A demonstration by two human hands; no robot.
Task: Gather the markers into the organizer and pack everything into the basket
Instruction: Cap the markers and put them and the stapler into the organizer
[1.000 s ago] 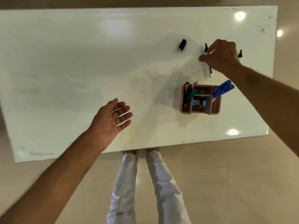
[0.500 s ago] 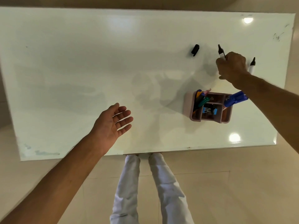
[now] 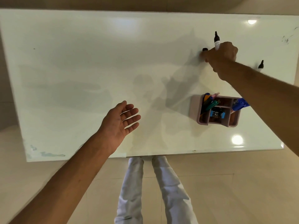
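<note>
My right hand (image 3: pixel 222 54) is closed around an uncapped black marker (image 3: pixel 216 40) whose tip points away from me, and its fingertips rest on a loose black cap (image 3: pixel 205 49) on the white table (image 3: pixel 80 70). A second black marker (image 3: pixel 260 65) lies at the far right, partly hidden behind my forearm. The pinkish organizer (image 3: pixel 217 122) stands near the right front, holding several coloured markers (image 3: pixel 209 102), blue markers (image 3: pixel 241 105) and blue clips (image 3: pixel 216 114). My left hand (image 3: pixel 120 122) hovers open, palm up, over the table's front middle. No basket is in view.
The table's front edge (image 3: pixel 161 155) runs just beyond my white-trousered legs (image 3: pixel 145 191). Beige floor tiles surround the table. Faint ink smudges mark the far right corner (image 3: pixel 287 38) and front left corner.
My right hand, still holding the marker, moved left to the loose black cap and now touches it. The left hand stayed open in place. The view shifted slightly.
</note>
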